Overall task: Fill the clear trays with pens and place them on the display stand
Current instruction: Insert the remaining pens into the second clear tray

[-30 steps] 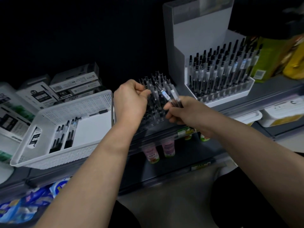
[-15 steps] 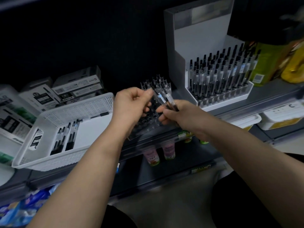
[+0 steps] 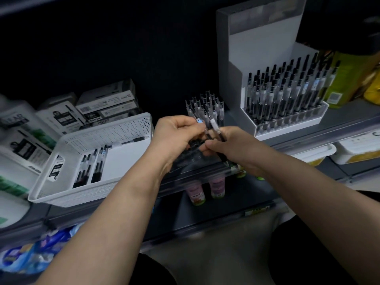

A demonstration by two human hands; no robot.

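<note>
Closer now, my left hand point(image 3: 176, 136) pinches one pen point(image 3: 200, 121); my right hand point(image 3: 231, 146) clenches a pen bundle point(image 3: 214, 126) — clear tray point(image 3: 195, 159) mostly hidden under both.

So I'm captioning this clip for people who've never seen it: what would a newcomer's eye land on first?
Dead centre, the left hand and right hand meet on a small bunch of pens above a part-filled clear tray. To the right, a white display stand carries a full tray of upright pens. To the left, a white basket holds a few loose pens.
</note>
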